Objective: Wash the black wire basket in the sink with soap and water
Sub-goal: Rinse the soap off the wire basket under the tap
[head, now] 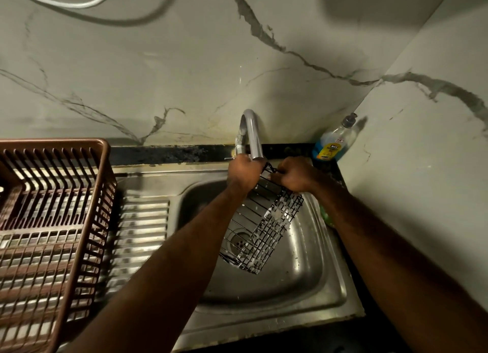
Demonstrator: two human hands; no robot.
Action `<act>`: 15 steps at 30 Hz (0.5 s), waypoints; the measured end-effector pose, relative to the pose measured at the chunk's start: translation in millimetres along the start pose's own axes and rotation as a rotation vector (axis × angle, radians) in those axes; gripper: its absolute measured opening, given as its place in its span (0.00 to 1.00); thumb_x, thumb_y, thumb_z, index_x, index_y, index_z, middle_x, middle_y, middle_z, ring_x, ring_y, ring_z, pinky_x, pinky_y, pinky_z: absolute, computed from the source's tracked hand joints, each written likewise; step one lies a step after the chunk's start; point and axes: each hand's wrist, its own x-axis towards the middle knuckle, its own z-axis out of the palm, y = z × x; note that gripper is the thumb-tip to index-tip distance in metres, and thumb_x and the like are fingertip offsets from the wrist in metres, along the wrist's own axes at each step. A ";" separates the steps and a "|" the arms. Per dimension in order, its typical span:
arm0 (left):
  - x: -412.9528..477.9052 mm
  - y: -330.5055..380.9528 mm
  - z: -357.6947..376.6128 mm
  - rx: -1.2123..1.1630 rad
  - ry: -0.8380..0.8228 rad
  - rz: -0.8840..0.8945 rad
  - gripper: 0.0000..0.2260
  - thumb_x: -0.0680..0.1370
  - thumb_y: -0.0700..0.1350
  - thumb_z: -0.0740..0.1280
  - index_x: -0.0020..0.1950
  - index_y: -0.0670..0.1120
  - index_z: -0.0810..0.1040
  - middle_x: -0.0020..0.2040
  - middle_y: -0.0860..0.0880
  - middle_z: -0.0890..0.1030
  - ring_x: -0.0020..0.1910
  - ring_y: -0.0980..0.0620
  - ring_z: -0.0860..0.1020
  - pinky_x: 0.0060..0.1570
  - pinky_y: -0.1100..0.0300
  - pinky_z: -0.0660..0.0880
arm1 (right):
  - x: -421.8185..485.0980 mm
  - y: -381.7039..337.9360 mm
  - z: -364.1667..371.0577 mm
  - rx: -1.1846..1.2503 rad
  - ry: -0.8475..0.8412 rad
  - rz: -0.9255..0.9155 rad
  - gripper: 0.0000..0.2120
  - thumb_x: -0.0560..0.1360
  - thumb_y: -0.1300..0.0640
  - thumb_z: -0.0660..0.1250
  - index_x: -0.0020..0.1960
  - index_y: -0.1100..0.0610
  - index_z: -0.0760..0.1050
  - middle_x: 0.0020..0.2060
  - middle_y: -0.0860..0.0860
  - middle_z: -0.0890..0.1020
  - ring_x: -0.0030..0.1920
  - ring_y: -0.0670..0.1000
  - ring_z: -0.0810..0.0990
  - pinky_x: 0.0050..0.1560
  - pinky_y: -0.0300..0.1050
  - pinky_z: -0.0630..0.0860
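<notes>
Sudsy black wire basket (264,226) held under the faucet (250,133), mid-wash.
Basket hangs tilted over the sink (311,286) at frame centre, its top end just below the spout. Left grip (244,173) is curled on the basket's top edge, and right grip (293,177) is clenched on its top wires. White foam clings to the mesh, so soaping looks done and rinsing looks left. Can't tell if water is running. Dish soap bottle (332,141) stands upper right, brown dish rack (52,207) at left.
</notes>
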 end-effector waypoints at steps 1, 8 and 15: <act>0.9 -1.2 -1.2 0.057 0.012 0.017 0.11 0.80 0.51 0.70 0.50 0.43 0.79 0.43 0.45 0.82 0.37 0.52 0.80 0.33 0.60 0.75 | 0.3 -1.4 0.3 0.003 -0.006 -0.008 0.23 0.78 0.42 0.67 0.33 0.57 0.75 0.27 0.51 0.76 0.28 0.49 0.76 0.32 0.42 0.68; 0.8 -1.1 -10.7 0.120 -0.076 0.262 0.06 0.83 0.40 0.64 0.58 0.39 0.77 0.46 0.51 0.78 0.47 0.52 0.79 0.42 0.64 0.77 | 10.3 -10.2 3.3 0.051 -0.004 -0.034 0.18 0.76 0.47 0.70 0.33 0.56 0.75 0.25 0.51 0.76 0.25 0.48 0.75 0.31 0.44 0.70; -2.1 -4.7 -9.0 0.120 -0.172 0.134 0.09 0.86 0.44 0.59 0.57 0.40 0.75 0.41 0.44 0.78 0.36 0.47 0.80 0.34 0.53 0.81 | 13.9 -8.4 -3.6 0.115 0.001 -0.093 0.18 0.74 0.48 0.72 0.31 0.57 0.77 0.23 0.48 0.76 0.24 0.46 0.75 0.28 0.40 0.69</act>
